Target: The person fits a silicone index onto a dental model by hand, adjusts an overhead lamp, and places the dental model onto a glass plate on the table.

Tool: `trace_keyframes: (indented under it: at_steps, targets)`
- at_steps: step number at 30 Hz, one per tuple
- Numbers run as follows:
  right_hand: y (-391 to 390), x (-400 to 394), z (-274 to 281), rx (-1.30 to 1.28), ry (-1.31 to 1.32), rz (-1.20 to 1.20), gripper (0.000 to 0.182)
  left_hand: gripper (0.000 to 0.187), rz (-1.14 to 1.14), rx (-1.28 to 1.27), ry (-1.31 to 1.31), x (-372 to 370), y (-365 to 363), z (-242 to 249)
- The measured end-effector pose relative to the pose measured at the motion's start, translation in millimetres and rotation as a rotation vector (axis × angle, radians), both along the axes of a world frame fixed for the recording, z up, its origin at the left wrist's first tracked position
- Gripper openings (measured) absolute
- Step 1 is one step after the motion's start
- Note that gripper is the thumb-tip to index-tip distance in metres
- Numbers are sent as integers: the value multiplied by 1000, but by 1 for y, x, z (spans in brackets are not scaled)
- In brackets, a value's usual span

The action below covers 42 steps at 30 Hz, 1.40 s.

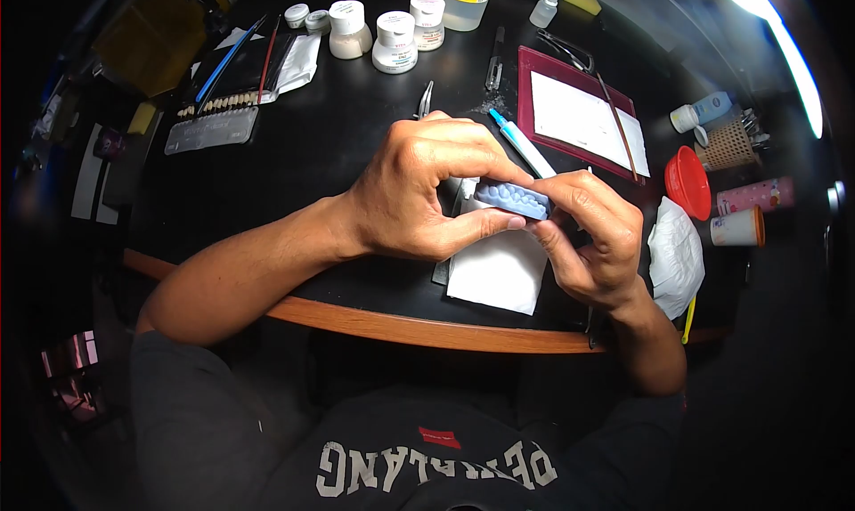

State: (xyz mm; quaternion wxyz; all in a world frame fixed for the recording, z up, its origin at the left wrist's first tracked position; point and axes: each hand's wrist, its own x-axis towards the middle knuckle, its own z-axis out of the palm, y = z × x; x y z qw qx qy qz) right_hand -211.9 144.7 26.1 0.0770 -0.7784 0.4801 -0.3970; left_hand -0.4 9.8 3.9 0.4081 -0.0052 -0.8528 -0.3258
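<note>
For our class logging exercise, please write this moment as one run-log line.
left hand: holding blue dental model | right hand: holding same model | nearby: white sheet, red bowl

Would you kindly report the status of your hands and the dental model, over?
Left hand and right hand both gripping blue dental model. White paper lying below; blue-capped tube close beyond.

Both hands, left (pixel 436 189) and right (pixel 595 231), hold a blue dental model (pixel 512 199); white paper (pixel 499 272) lies below.

A red bowl (pixel 687 183) sits beside a tan perforated holder (pixel 722 146) and pink container (pixel 755 196).
</note>
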Motion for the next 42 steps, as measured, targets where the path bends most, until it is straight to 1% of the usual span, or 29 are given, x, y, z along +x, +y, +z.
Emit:
trace_keyframes:
  at_steps: [8, 11, 14, 23, 29, 35, 42]
  targets:
    - [-1, -2, 1, -17, -57, 7, 31, 33, 10, -11, -45, 1, -2, -1]
    - [-3, 4, 2, -45, -66, -21, 27, 33, -16, 15, 8, 0, -2, -2]
    - [-3, -1, 0, -6, -56, 33, 23, 32, -26, 11, -7, 0, -1, 0]
    - [-1, -2, 0, -15, -58, 28, 17, 38, -7, 37, -34, 0, 0, 1]
    - [-3, -2, -2, -55, -38, 22, 16, 34, -7, -7, -11, -1, -2, -3]
    - [-3, -1, 1, -20, -71, 46, 16, 30, -15, -14, -15, -1, -1, -2]
    - [-3, -4, -3, -39, -56, 50, 17, 32, -13, -8, -5, -1, -1, -3]
